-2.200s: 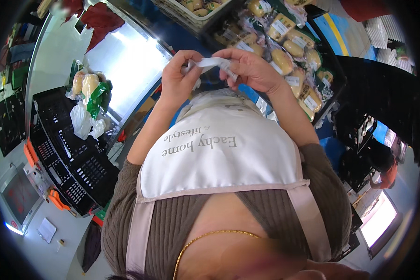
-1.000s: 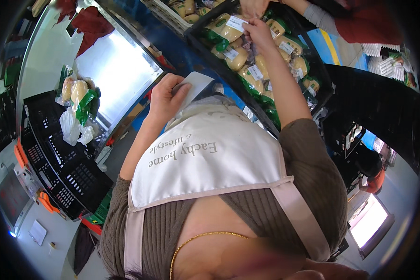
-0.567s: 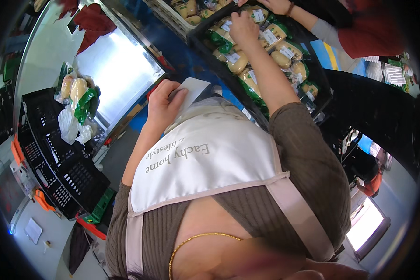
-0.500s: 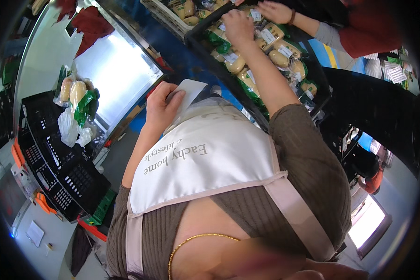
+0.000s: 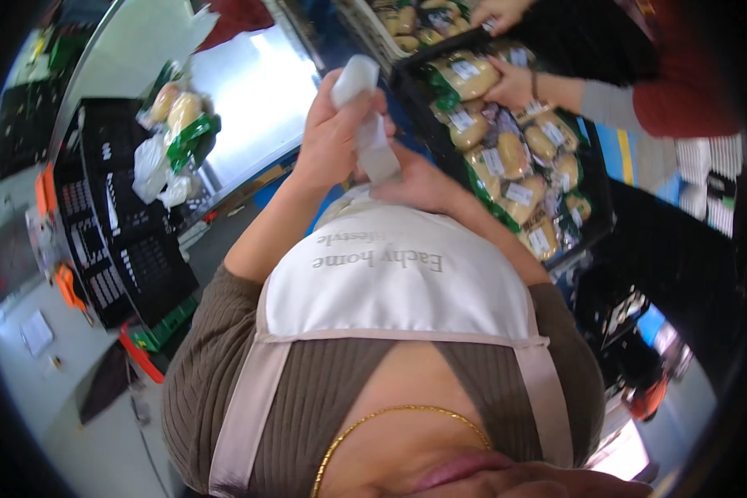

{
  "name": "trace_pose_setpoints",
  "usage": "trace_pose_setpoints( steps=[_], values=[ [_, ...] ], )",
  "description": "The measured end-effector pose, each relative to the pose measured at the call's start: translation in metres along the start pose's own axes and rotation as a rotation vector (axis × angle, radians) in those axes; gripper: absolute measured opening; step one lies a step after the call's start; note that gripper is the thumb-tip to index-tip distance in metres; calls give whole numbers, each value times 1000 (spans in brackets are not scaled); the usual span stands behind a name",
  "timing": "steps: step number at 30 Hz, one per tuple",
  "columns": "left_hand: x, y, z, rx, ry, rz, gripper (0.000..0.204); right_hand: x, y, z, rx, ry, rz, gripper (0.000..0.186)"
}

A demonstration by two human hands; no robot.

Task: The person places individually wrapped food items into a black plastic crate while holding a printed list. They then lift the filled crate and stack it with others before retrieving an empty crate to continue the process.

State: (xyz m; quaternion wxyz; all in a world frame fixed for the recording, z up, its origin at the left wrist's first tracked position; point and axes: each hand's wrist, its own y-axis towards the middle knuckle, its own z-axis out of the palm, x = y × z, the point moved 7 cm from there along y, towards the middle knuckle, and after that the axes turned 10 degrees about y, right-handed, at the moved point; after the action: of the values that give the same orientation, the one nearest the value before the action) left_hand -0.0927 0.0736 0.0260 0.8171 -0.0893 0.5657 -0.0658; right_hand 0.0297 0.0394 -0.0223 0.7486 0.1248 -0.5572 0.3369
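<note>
A pale, glossy strip (image 5: 373,145) runs vertically between my two hands above the white apron (image 5: 394,290). My left hand (image 5: 334,133) is closed on its upper part, thumb across the strip. Lower and to the right, my right hand (image 5: 407,178) is slightly blurred and grips the lower part, its fingertips partly hidden by the strip. Just right of them stands a black crate (image 5: 411,104) of bagged pale produce (image 5: 519,162) with white labels and green wrapping.
A co-worker's hand (image 5: 513,83) touches a package; another hand (image 5: 498,17) is at the crate's far edge. A pale crate (image 5: 390,50) stands behind. At left are a metal table (image 5: 257,100) with bagged produce (image 5: 183,124) and black crates (image 5: 124,224).
My right hand has come back from the crate to the strip, and my left hand has risen with it. The co-worker's hand has moved down onto a package.
</note>
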Motion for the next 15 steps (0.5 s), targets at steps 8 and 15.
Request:
trace_pose_setpoints(
  steps=[8, 15],
  values=[
    [-12, -23, -40, -92, 1103, 260, 64, 19, -1, -80, -303, 474, -178, 15],
    [46, -75, 18, 192, 360, -241, 22, 66, 24, -1, -161, 24, -373, 21]
  ],
)
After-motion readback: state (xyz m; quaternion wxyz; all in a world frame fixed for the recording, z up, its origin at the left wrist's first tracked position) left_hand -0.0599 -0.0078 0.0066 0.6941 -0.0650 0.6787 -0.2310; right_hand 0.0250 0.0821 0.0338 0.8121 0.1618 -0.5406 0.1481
